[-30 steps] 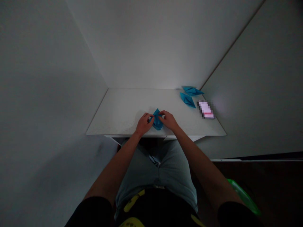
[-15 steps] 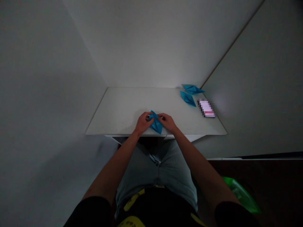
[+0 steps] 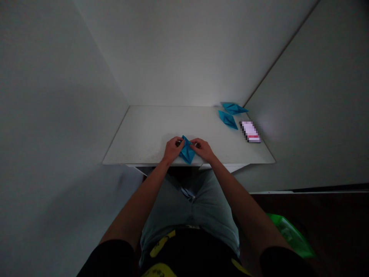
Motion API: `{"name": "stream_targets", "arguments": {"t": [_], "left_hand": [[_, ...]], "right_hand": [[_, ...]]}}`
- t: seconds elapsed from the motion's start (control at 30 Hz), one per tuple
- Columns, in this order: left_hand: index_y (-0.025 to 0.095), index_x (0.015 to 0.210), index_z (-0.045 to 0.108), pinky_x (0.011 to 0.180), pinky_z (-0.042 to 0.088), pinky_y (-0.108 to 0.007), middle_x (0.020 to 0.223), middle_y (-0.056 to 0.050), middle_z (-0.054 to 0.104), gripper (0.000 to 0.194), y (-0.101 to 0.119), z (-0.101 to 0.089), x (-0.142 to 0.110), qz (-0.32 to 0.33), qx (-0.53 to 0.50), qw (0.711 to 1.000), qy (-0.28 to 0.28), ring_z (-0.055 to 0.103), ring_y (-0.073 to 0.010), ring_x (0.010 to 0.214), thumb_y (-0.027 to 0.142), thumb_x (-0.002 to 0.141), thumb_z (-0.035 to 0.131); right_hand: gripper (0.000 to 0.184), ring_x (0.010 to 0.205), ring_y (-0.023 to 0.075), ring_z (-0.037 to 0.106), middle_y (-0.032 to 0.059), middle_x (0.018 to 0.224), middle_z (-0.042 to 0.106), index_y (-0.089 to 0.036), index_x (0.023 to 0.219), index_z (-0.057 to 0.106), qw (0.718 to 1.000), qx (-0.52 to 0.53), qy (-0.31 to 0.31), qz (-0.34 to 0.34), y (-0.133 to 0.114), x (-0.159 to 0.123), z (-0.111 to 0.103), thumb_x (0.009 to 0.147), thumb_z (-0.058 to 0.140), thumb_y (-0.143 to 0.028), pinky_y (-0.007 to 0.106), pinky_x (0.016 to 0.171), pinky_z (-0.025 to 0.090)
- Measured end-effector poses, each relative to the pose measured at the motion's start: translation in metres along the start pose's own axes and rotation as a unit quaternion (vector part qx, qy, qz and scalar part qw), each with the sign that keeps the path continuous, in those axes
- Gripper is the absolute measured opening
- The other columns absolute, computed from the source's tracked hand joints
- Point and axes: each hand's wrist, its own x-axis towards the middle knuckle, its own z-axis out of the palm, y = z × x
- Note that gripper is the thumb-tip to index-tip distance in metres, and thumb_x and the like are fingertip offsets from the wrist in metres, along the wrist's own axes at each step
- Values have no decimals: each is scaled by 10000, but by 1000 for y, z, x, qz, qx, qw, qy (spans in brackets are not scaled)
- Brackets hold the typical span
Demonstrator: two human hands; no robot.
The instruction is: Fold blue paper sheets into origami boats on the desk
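Drawn slightly leftward since half a second ago, the folded blue paper [image 3: 188, 154] has also turned a little between the hands, its lower point now aiming more nearly straight at the person. It sits near the front edge of the white table [image 3: 147, 129], around the middle of its width, one point facing the far wall [image 3: 184, 54] and the other the near edge. Left hand [image 3: 172, 149] pinches the paper's left side between thumb and fingers, the fingers curled over toward the upper point. Right hand [image 3: 203, 149] pinches the opposite side, thumb and fingertips meeting at the paper's right edge; the light is dim and the hands small, so exactly which layers each grips is hard to say. Toward the far right corner lie two more folded blue papers, pointed at both ends: the rear boat shape [image 3: 234, 109] near the wall, and the front boat shape [image 3: 228, 120] just nearer the person. Beside them, by the table's right edge, rests a phone [image 3: 250, 132] with a pixelated, pale screen. Below the table, jeans [image 3: 163, 209] cover the person's legs, and a green object [image 3: 294, 235] shows at lower right, partly hidden by the right arm.
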Motion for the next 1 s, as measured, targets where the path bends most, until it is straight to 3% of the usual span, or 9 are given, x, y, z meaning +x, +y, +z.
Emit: {"name": "stream_targets", "arguments": {"t": [0.17, 0.3, 0.47, 0.67, 0.77, 0.9, 1.0], "left_hand": [[198, 871, 719, 878, 588, -324, 1057, -80, 763, 89, 2, -3, 2, 30, -47, 998, 33, 722, -190, 950, 274, 908, 690], [198, 845, 716, 930, 579, -346, 1095, -92, 777, 108, 3, -8, 6, -8, -103, 994, 36, 714, -203, 1002, 281, 890, 665], [200, 867, 721, 901, 567, -346, 965, -62, 778, 174, 3, -12, 10, -61, -148, 986, 51, 702, -205, 942, 290, 925, 583], [220, 840, 600, 764, 530, -293, 828, -14, 674, 173, 3, -8, 9, -74, -104, 987, 100, 631, -176, 809, 315, 980, 565], [225, 928, 586, 757, 533, -299, 855, -11, 676, 200, 6, -3, 3, -58, -78, 993, 65, 644, -176, 794, 408, 1004, 612], [231, 1104, 610, 825, 555, -333, 1030, -42, 740, 383, 10, 1, -5, -9, -23, 999, -28, 701, -198, 871, 499, 898, 789], [234, 1087, 634, 837, 546, -359, 980, -38, 742, 314, 9, 1, -5, 1, 41, 998, -41, 693, -215, 849, 465, 916, 760]], "right_hand": [[340, 752, 180, 631, 16, 926, 759, -247, 1191, 781, 997, -60, -13, 36, -6, 2, 2, 852, 772, -234, 306, 742, 479], [300, 754, 184, 634, 16, 919, 761, -249, 1153, 784, 996, -71, -5, 53, -7, 5, 3, 858, 743, -219, 313, 746, 478], [295, 733, 180, 619, 8, 890, 741, -261, 1168, 782, 999, -13, 1, 42, -5, 4, 0, 883, 707, -280, 311, 728, 481], [310, 699, 163, 559, -12, 833, 648, -242, 1133, 773, 993, 113, 28, 26, 0, 2, -3, 859, 666, -340, 293, 675, 457], [326, 688, 166, 529, -30, 774, 573, -240, 1122, 752, 988, 136, 69, 34, 2, 2, -2, 835, 652, -357, 294, 655, 434], [379, 656, 166, 492, -47, 743, 518, -244, 1168, 708, 982, 141, 117, 37, 0, 2, -1, 818, 652, -377, 306, 644, 416], [388, 647, 162, 481, -49, 751, 513, -246, 1186, 685, 980, 149, 128, 24, -2, 2, -1, 822, 662, -380, 309, 637, 410]]}}
